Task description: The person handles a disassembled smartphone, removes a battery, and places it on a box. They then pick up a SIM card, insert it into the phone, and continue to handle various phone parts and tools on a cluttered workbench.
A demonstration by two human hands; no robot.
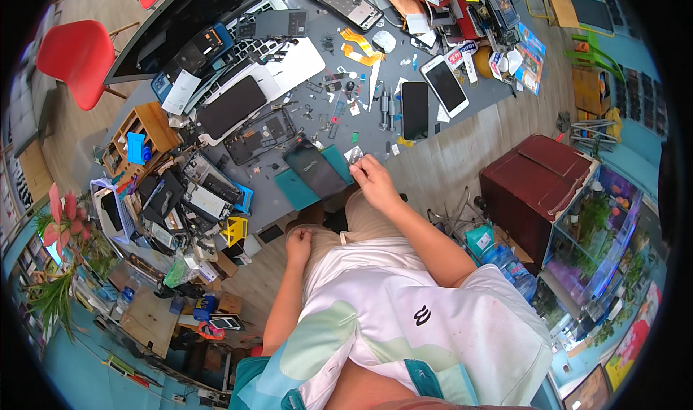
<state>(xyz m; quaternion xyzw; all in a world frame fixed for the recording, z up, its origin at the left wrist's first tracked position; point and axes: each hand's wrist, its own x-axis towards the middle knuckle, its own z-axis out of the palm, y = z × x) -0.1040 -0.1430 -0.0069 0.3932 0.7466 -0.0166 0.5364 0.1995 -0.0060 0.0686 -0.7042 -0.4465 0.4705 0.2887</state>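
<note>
My right hand (373,179) reaches to the near edge of the grey workbench (375,128) and pinches a small silvery part (356,156). Right beside it lies a dark phone (315,167) face down on a teal mat (297,188). My left hand (298,245) rests loosely curled on my knee, below the bench edge, holding nothing. Small screws and tweezers (385,107) lie scattered just beyond the right hand.
A black phone (415,110) and a white phone (445,85) lie further back. An opened laptop (238,63) and a dark tablet (231,107) sit at the left. A wooden organiser (144,132), a maroon box (538,186) and red chairs (79,60) surround the bench.
</note>
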